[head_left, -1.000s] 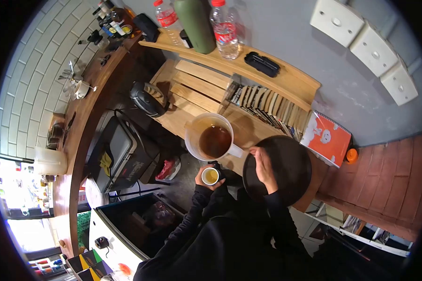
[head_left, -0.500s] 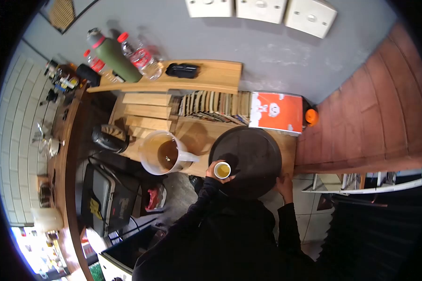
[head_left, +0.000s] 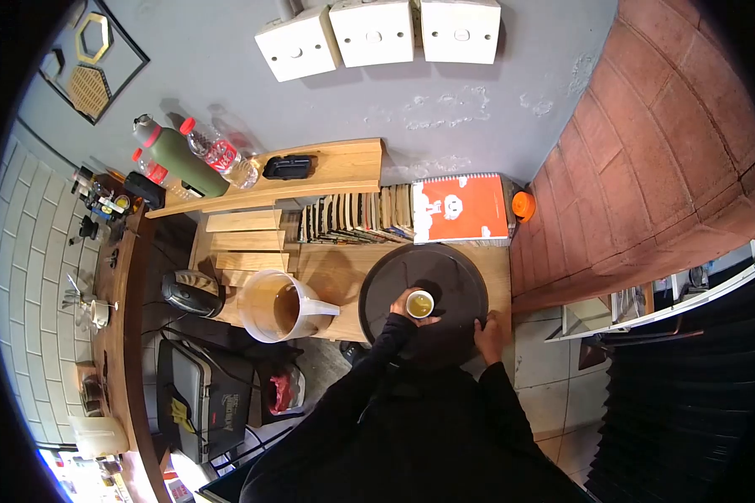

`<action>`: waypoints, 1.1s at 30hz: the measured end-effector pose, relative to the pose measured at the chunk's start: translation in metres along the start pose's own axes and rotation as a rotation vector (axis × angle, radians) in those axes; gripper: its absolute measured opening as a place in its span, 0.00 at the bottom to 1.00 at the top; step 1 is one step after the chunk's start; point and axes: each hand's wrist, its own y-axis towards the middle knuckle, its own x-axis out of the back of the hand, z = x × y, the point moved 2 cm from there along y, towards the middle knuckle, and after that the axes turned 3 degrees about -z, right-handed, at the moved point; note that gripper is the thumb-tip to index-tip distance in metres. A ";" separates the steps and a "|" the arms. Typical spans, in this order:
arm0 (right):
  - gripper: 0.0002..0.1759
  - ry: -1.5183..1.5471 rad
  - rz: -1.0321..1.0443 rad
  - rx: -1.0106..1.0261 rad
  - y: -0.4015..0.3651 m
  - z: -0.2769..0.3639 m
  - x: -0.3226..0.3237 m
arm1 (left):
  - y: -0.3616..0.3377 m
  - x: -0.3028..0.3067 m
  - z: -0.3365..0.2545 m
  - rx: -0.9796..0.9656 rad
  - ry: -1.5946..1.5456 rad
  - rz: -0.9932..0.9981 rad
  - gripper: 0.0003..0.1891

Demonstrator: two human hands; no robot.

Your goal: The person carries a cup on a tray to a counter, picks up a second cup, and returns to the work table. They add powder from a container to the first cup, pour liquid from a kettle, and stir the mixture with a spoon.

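Observation:
My left hand (head_left: 402, 307) is wrapped round a small white cup (head_left: 420, 304) of yellowish liquid, held over the round dark tray (head_left: 394, 277). At the tray's right front rim is my right hand (head_left: 488, 337), its fingers touching the edge; whether they grip it is hard to tell. A large translucent pitcher (head_left: 264, 312) with brownish liquid stands left of the tray, its handle pointing right toward it.
Behind the tray lie a red and white spiral notebook (head_left: 464, 208) and a row of books (head_left: 356, 216). A wooden shelf (head_left: 335, 172) carries bottles (head_left: 180, 155) and a black case (head_left: 288, 167). A brick wall (head_left: 612, 168) rises on the right.
The camera view has shifted, with the wall switches further left. My left hand and the cup are further in over the tray. My right hand stays at the rim.

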 end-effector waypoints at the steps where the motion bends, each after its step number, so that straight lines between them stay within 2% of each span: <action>1: 0.20 0.003 0.003 0.003 0.002 -0.002 -0.003 | -0.002 0.004 -0.007 0.048 0.018 0.027 0.44; 3: 0.20 -0.023 -0.011 -0.048 0.003 -0.005 -0.008 | -0.005 0.008 -0.009 0.100 0.039 0.052 0.45; 5: 0.18 -0.020 0.012 -0.068 0.005 -0.005 -0.008 | -0.007 0.008 -0.007 -0.024 -0.103 -0.048 0.44; 6: 0.17 -0.018 0.031 -0.092 0.005 -0.004 -0.008 | -0.008 0.012 0.000 -0.024 -0.101 -0.050 0.44; 8: 0.19 -0.048 0.007 -0.039 0.007 -0.012 -0.015 | -0.010 0.030 0.015 -0.101 0.110 0.045 0.46; 9: 0.20 -0.079 -0.019 0.011 0.004 -0.016 -0.017 | -0.012 0.041 0.020 -0.079 0.135 -0.002 0.44; 12: 0.22 -0.022 -0.071 -0.003 -0.004 -0.021 -0.020 | -0.013 0.074 0.047 -0.074 0.138 -0.121 0.38; 13: 0.22 -0.017 -0.074 -0.013 -0.009 -0.021 -0.019 | -0.016 0.084 0.053 0.087 0.124 -0.125 0.34; 14: 0.22 0.047 -0.059 -0.050 -0.014 -0.021 -0.019 | -0.017 0.091 0.055 0.082 0.129 -0.115 0.34; 16: 0.23 0.124 -0.058 -0.095 -0.023 -0.013 -0.018 | -0.010 0.104 0.050 -0.059 0.409 -0.206 0.33; 17: 0.19 0.171 -0.150 -0.114 -0.030 -0.008 -0.016 | -0.011 0.107 0.050 0.021 0.358 -0.194 0.34; 18: 0.15 0.216 -0.245 -0.136 -0.037 -0.004 -0.016 | -0.008 0.106 0.051 0.003 0.359 -0.179 0.34; 20: 0.15 0.311 -0.255 -0.210 -0.042 -0.005 -0.022 | -0.004 0.101 0.067 0.217 0.377 -0.001 0.35; 21: 0.14 0.395 -0.245 -0.268 -0.046 -0.005 -0.023 | -0.002 0.095 0.093 0.195 0.377 0.017 0.35; 23: 0.14 0.469 -0.342 -0.312 -0.052 -0.017 -0.044 | 0.011 0.079 0.153 0.205 0.145 0.039 0.36; 24: 0.15 0.535 -0.416 -0.340 -0.055 -0.025 -0.055 | 0.015 0.084 0.143 0.191 0.138 0.059 0.36; 25: 0.15 0.532 -0.440 -0.350 -0.057 -0.031 -0.064 | 0.017 0.092 0.126 0.321 0.161 0.124 0.36; 26: 0.14 0.656 -0.479 -0.365 -0.059 -0.035 -0.071 | 0.021 0.096 0.117 0.451 0.186 0.189 0.35; 27: 0.13 0.778 -0.517 -0.378 -0.063 -0.036 -0.073 | 0.021 0.078 0.161 0.344 -0.208 0.061 0.30; 28: 0.13 0.774 -0.544 -0.389 -0.068 -0.030 -0.065 | 0.024 0.076 0.148 0.334 -0.215 0.087 0.30; 30: 0.04 0.815 -0.531 -0.422 -0.084 -0.019 -0.046 | 0.022 0.078 0.115 0.202 0.192 0.207 0.25; 31: 0.04 0.813 -0.567 -0.442 -0.093 -0.014 -0.033 | 0.021 0.081 0.089 0.182 0.189 0.241 0.25; 33: 0.03 0.806 -0.548 -0.480 -0.116 -0.012 -0.012 | 0.017 0.080 0.044 0.406 -0.112 0.304 0.24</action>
